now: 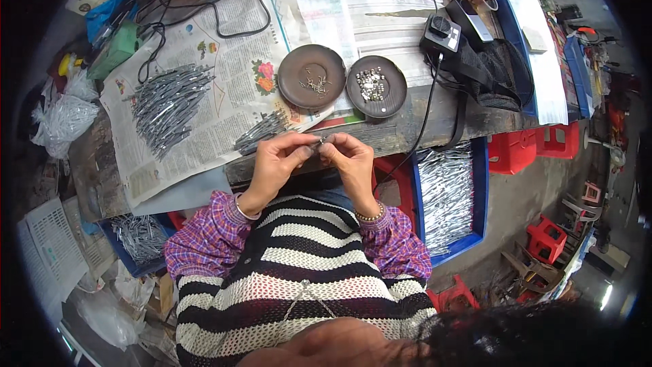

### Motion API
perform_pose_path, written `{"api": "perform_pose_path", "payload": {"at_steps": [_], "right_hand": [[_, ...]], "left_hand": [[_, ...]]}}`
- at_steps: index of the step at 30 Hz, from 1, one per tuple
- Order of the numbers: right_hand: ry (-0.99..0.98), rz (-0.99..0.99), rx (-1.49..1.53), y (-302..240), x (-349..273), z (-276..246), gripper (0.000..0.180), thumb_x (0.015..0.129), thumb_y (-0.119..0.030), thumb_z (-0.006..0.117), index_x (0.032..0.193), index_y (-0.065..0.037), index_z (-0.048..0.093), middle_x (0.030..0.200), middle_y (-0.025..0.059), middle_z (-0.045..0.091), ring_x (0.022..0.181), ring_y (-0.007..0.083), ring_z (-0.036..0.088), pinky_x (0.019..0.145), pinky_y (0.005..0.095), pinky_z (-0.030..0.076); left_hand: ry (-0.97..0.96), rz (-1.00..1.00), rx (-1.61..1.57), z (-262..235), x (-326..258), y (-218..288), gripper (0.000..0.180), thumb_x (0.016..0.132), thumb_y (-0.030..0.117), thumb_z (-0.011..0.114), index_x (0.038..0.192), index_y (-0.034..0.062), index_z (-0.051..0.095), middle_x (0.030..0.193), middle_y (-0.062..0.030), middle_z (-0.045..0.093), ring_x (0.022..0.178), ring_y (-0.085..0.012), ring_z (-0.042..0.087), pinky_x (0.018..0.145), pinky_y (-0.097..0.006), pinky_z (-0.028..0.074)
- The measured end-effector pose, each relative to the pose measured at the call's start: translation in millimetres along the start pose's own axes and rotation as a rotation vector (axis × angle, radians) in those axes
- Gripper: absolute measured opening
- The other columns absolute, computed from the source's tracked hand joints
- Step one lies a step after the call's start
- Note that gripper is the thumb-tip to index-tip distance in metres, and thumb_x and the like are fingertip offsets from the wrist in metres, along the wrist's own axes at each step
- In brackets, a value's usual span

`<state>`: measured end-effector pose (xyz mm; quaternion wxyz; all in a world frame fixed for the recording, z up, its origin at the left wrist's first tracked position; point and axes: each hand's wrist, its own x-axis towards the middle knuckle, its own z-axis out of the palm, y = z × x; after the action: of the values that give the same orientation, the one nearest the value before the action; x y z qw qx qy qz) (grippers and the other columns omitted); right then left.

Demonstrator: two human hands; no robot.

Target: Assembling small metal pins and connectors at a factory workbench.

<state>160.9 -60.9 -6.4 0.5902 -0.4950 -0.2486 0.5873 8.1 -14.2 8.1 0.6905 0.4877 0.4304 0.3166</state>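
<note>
My left hand [277,163] and my right hand [352,162] meet at the front edge of the workbench. Thumbs and forefingers of both pinch a small metal piece [321,141], mostly covered by the fingertips, so its exact kind cannot be made out. Just beyond them stand two round brown dishes. The left dish [291,81] has thin little pins [314,83] in it; the right dish [396,83] contains small shiny metal parts [371,84]. Beside my left hand lies a small pile of slim grey metal rods [261,132] on newspaper [224,112].
A larger heap of similar rods [170,109] spreads over the newspaper at left. Blue bins of metal rods stand low at right [481,197] and left [125,261]. A black device [440,34] with a cable and a mesh bag [499,71] sits at the right. Red stools [513,151] stand beyond.
</note>
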Motion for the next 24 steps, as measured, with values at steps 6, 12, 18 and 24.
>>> {"api": "perform_pose_path", "payload": {"at_steps": [6,12,18,24], "right_hand": [[-0.015,0.004,-0.064,-1.7,-0.6,-1.4,0.01,0.085,-0.008,0.064,0.086,0.002,0.066,0.074,0.0022,0.064,0.062,0.0062,0.057,0.056,0.0186,0.046],[-0.021,0.044,-0.069,-1.8,-1.5,0.9,0.016,0.089,-0.012,0.058,0.085,0.002,0.065,0.074,0.004,0.064,0.059,0.0063,0.057,0.054,0.0183,0.046],[-0.024,0.051,-0.055,-0.3,-1.2,2.5,0.016,0.091,-0.011,0.055,0.086,0.003,0.063,0.075,0.0043,0.064,0.059,0.0066,0.056,0.053,0.0187,0.046],[-0.021,0.013,-0.094,-0.3,-2.8,4.0,0.011,0.089,-0.007,0.057,0.088,0.003,0.062,0.075,0.0038,0.064,0.063,0.0069,0.058,0.056,0.019,0.047]], "left_hand": [[0.01,0.181,0.128,-1.1,-0.9,-2.3,0.021,0.08,-0.005,0.06,0.099,-0.0014,0.066,0.085,-0.0044,0.061,0.076,-0.0088,0.054,0.065,-0.02,0.043],[0.011,0.21,0.064,0.6,-0.6,-3.3,0.021,0.08,-0.007,0.059,0.098,-0.0009,0.067,0.089,-0.0059,0.062,0.081,-0.0112,0.058,0.07,-0.021,0.046],[0.027,0.237,0.096,-0.7,0.9,-6.7,0.02,0.08,-0.006,0.06,0.097,-0.0009,0.068,0.089,-0.0064,0.062,0.081,-0.0116,0.058,0.07,-0.022,0.046],[0.009,0.178,-0.011,-2.8,1.4,-7.4,0.02,0.08,-0.006,0.06,0.098,0.0001,0.068,0.087,-0.0045,0.061,0.077,-0.0093,0.057,0.066,-0.019,0.045]]}}
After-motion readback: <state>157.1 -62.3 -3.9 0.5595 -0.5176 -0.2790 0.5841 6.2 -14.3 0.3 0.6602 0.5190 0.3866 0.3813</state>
